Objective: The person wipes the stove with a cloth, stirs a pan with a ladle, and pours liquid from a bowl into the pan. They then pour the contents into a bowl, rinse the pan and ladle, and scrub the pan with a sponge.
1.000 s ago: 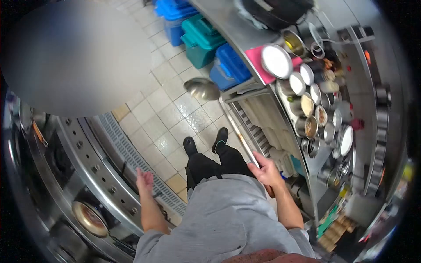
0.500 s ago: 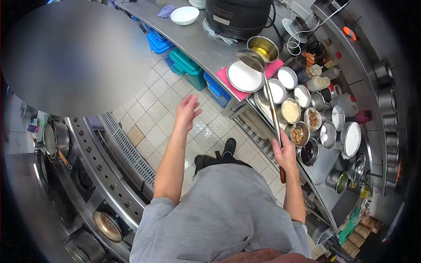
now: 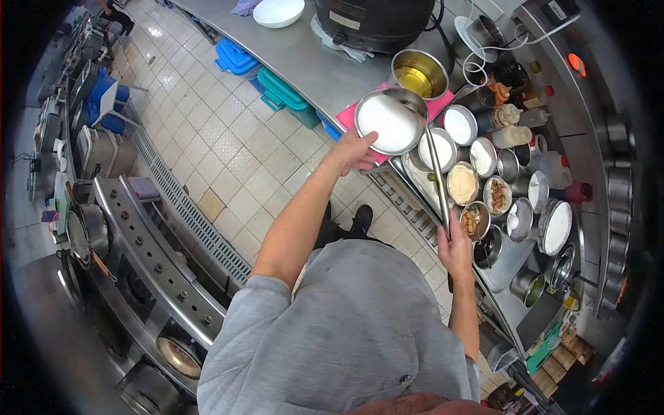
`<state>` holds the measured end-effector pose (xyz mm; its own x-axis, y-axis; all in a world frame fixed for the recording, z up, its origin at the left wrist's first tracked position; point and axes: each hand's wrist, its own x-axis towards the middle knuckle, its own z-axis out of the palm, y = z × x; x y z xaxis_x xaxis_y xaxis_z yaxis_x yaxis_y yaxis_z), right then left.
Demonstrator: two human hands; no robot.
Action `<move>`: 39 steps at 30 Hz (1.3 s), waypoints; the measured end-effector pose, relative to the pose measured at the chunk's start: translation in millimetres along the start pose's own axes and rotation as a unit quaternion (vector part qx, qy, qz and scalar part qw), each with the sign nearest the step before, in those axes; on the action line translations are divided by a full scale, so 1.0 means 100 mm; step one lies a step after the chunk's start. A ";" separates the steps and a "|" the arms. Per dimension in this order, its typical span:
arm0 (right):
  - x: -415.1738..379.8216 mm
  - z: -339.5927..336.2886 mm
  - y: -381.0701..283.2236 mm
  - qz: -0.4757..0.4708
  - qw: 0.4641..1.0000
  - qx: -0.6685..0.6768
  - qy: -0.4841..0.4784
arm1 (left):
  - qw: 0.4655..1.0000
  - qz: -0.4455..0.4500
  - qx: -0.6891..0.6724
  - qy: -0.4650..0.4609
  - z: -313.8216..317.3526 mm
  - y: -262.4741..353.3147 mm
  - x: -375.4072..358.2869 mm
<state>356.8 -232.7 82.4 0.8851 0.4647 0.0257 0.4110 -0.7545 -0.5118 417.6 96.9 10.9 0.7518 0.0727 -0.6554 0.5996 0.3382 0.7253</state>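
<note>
My right hand (image 3: 455,252) is closed around the long handle of a metal ladle (image 3: 436,169). The ladle's bowl lies over the right side of a wide metal bowl (image 3: 359,111) filled with something white. At that bowl's near left rim, my left hand (image 3: 355,152) grips with the thumb over the edge and the fingers below. A pink cloth or board (image 3: 346,120) shows under the bowl. Right behind it stands a metal pot (image 3: 446,76) with clear yellow liquid, likely oil by its look.
To the right, several metal bowls hold white stuff, a pale yellow heap (image 3: 462,183) and brown pieces (image 3: 496,196). Squeeze bottles (image 3: 508,136) stand behind them. A large black cooker (image 3: 373,28) and a white dish (image 3: 279,12) occupy the counter. A stove (image 3: 149,249) runs along my left.
My left hand has moved up and right from open air onto the bowl's rim. The ladle has shifted slightly right, still in my right hand, its bowl now tipped differently.
</note>
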 end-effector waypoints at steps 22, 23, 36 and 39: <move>-0.02 0.01 -0.62 0.383 0.771 0.474 -0.185 | 0.975 0.003 -0.223 0.017 0.30 0.03 0.08; -0.04 0.02 -0.64 0.384 0.765 0.487 -0.173 | 0.974 0.009 -0.228 0.009 0.28 0.03 0.09; -0.20 -0.08 -0.73 0.318 0.839 0.388 -0.212 | 0.966 0.028 -0.256 0.006 -0.07 0.10 -0.56; -0.12 -0.09 -0.64 0.282 0.838 0.393 -0.253 | 0.960 0.061 -0.270 0.045 -0.20 0.06 -0.83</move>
<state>321.7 -193.6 122.5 0.6028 0.4237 -0.6761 -0.4881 -0.4745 -0.7325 353.6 112.1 65.6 0.7657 0.2158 -0.6059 0.2610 0.7568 0.5993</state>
